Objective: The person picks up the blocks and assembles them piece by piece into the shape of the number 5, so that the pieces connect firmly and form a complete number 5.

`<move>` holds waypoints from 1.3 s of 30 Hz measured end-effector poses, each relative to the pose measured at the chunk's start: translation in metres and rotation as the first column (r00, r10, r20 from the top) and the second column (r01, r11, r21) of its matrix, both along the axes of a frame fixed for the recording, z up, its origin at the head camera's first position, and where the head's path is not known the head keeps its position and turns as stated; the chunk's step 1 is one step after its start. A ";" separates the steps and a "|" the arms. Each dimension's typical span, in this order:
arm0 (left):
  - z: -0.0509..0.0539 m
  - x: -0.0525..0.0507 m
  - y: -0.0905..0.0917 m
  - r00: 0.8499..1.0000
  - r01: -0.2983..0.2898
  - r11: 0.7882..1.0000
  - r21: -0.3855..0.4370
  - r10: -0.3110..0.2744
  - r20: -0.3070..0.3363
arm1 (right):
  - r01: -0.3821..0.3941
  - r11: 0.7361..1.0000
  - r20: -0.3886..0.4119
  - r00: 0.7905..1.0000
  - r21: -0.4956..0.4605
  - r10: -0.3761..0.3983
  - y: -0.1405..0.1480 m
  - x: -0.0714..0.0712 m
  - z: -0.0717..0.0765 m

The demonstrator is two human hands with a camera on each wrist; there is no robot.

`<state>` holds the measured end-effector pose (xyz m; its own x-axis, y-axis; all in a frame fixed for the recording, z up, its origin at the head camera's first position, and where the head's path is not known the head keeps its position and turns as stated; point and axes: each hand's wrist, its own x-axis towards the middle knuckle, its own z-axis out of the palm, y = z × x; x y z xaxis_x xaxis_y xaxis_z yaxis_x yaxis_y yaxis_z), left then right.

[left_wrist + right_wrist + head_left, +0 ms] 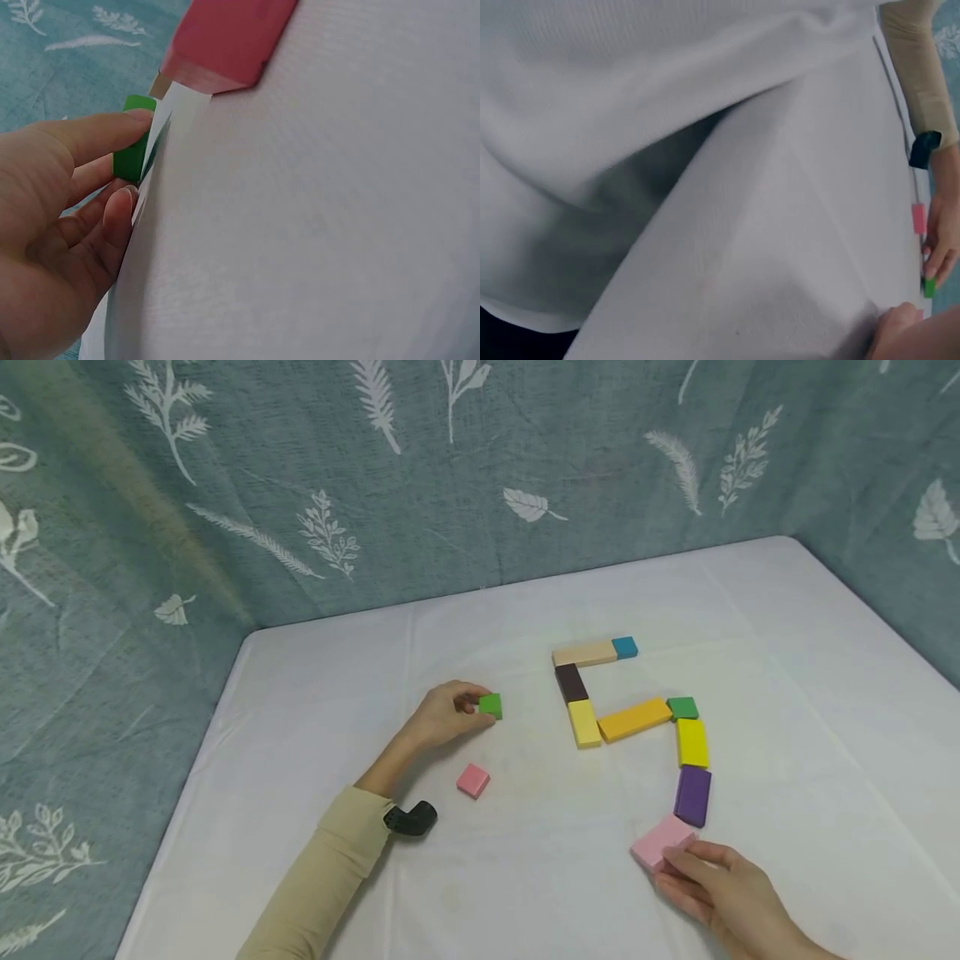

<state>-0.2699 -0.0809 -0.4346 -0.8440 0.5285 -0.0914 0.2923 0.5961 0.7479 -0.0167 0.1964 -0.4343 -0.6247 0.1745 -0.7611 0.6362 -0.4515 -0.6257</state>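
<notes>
Between thumb and fingers my left hand [447, 714] pinches a small green block [491, 706] at the table's middle; the left wrist view shows this green block [131, 150] too. My right hand [727, 889] holds a pink rectangular block [663, 843] at the near right, its far corner by the purple block [693, 796]. A curving row runs on from there: a bright yellow block [692, 743], a dark green one [682, 708], an orange one [635, 720], a pale yellow one [584, 724], a dark brown one [572, 682], a beige one [585, 653] and a blue one [625, 647].
A small pink block [473, 781] lies alone on the white tablecloth [525, 893], near my left wrist. A black device [411, 818] is strapped at that wrist. Grey-green leaf-patterned cloth [420, 527] hangs behind the table and at its sides.
</notes>
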 end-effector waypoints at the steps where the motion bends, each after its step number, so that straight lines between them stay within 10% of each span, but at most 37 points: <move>1: 0.000 0.000 0.000 1.000 0.001 1.000 -0.002 -0.001 0.000 | 0.004 1.000 0.010 1.000 0.010 -0.004 -0.001 0.000 0.000; 18: 0.005 0.002 0.003 0.999 0.043 0.999 -0.005 -0.043 0.007 | -0.037 0.992 0.070 0.997 0.119 0.028 -0.009 0.006 0.006; 25: 0.006 0.008 0.008 0.992 0.123 0.992 0.032 -0.124 0.015 | 0.040 0.999 -0.006 0.999 0.008 -0.040 -0.007 0.012 -0.003; 39: 0.009 0.025 0.025 0.928 0.365 0.929 0.064 -0.369 0.060 | 0.029 0.991 -0.038 0.999 -0.132 -0.035 -0.017 0.006 -0.001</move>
